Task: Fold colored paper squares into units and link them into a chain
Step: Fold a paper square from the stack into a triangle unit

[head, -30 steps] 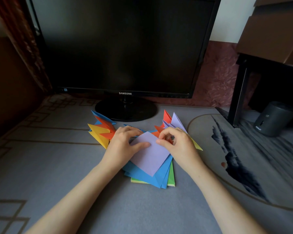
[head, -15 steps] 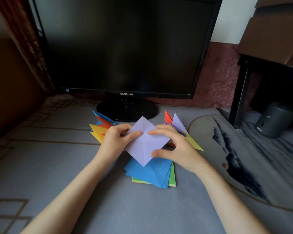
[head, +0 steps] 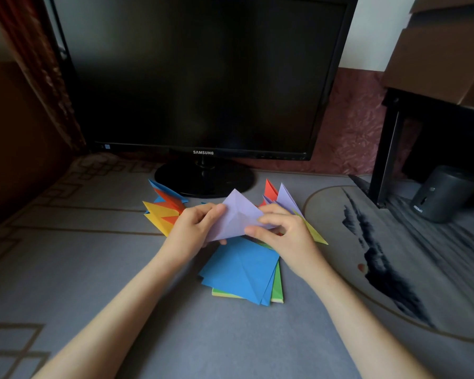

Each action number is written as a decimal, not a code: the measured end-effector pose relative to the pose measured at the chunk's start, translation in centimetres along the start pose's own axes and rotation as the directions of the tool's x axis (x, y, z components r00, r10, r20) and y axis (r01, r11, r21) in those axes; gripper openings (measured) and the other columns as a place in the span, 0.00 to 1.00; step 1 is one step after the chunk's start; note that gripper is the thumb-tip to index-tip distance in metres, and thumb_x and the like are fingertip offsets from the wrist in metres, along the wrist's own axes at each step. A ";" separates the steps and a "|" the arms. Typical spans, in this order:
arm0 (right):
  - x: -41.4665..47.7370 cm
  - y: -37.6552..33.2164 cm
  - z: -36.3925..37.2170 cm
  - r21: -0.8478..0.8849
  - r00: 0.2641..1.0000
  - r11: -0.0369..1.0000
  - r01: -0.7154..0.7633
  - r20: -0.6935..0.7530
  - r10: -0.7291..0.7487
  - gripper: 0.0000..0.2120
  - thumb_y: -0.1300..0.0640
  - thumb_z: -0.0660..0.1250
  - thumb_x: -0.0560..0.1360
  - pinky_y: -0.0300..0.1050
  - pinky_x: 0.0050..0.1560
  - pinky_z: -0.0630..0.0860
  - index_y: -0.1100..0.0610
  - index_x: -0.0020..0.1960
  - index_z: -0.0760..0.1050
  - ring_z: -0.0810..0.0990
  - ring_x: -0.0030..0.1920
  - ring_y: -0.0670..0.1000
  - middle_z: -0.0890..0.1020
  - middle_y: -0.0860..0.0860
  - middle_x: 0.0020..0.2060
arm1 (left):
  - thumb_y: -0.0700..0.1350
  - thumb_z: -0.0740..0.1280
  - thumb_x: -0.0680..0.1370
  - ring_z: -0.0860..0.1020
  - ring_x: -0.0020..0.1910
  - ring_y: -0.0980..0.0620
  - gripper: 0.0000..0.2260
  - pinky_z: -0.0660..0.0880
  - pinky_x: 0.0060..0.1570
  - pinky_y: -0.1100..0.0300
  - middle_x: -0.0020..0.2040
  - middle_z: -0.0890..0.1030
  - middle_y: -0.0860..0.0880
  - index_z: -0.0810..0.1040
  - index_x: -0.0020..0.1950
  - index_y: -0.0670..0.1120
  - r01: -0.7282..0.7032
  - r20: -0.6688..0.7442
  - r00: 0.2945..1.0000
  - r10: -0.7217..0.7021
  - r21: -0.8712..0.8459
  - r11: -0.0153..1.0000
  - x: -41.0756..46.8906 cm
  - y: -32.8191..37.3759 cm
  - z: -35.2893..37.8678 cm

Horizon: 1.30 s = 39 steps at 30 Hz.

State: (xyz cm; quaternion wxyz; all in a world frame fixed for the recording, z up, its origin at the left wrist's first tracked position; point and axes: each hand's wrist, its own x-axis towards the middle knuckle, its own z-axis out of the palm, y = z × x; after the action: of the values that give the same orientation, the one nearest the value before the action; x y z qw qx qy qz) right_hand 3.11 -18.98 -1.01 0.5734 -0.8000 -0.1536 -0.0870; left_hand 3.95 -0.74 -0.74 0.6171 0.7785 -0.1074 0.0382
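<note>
A lilac paper square is held in the air between both hands, creased and bent along its middle. My left hand pinches its left edge, and my right hand pinches its right corner. Below them lies a stack of flat squares, blue on top with green sheets underneath. A chain of folded units in yellow, orange and blue fans out on the left. Red, lilac and yellow folded units stick out behind my right hand.
A black monitor stands on its round base just behind the papers. A black stand leg and a dark grey cylinder are at the right. The grey patterned desk mat covers the surface.
The lilac square was lifted off the stack, turned upright and is now being bent between both hands; the blue sheet beneath it is uncovered.
</note>
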 end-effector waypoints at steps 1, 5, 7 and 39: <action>0.1 0.1 0.0 0.016 0.999 1.000 0.000 -0.032 0.001 0.07 0.61 0.74 0.69 0.42 0.42 0.71 0.55 0.35 0.79 0.73 0.39 0.43 0.76 0.39 0.35 | 0.50 0.58 0.81 0.75 0.29 0.50 0.13 0.66 0.30 0.60 0.29 0.80 0.46 0.79 0.43 0.49 0.005 0.012 1.000 -0.005 -0.008 1.000 -0.1 0.1 0.2; 0.0 -0.2 -0.2 0.088 0.997 0.996 -0.026 -0.072 0.032 0.02 0.63 0.72 0.71 0.38 0.35 0.72 0.61 0.41 0.79 0.76 0.34 0.45 0.79 0.47 0.33 | 0.60 0.52 0.78 0.69 0.25 0.53 0.23 0.67 0.32 0.59 0.31 0.80 0.42 0.77 0.38 0.46 0.066 0.092 0.994 -0.058 -0.080 0.995 -0.6 0.7 0.7; -0.1 -0.5 -0.3 0.105 0.995 0.994 -0.041 -0.081 0.050 0.02 0.64 0.71 0.72 0.34 0.32 0.72 0.60 0.44 0.78 0.77 0.32 0.44 0.80 0.52 0.36 | 0.64 0.54 0.76 0.69 0.27 0.52 0.24 0.67 0.31 0.60 0.31 0.79 0.43 0.78 0.39 0.47 0.066 0.128 0.990 -0.053 -0.098 0.993 -0.7 0.7 0.9; -0.1 -1.3 -0.2 0.179 0.985 0.978 -0.103 -0.117 0.125 0.09 0.66 0.72 0.70 0.34 0.24 0.67 0.54 0.44 0.77 0.77 0.25 0.47 0.82 0.49 0.34 | 0.44 0.75 0.70 0.83 0.34 0.55 0.11 0.72 0.26 0.66 0.37 0.85 0.50 0.79 0.50 0.45 0.009 0.159 0.987 -0.015 0.034 0.999 -0.7 0.7 0.9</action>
State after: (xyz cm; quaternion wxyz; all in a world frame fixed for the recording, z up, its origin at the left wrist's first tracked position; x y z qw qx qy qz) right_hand 2.60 -18.77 0.15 0.6531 -0.7478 -0.0773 -0.0914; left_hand 3.03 -1.70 -0.45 0.5937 0.7899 -0.1512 -0.0262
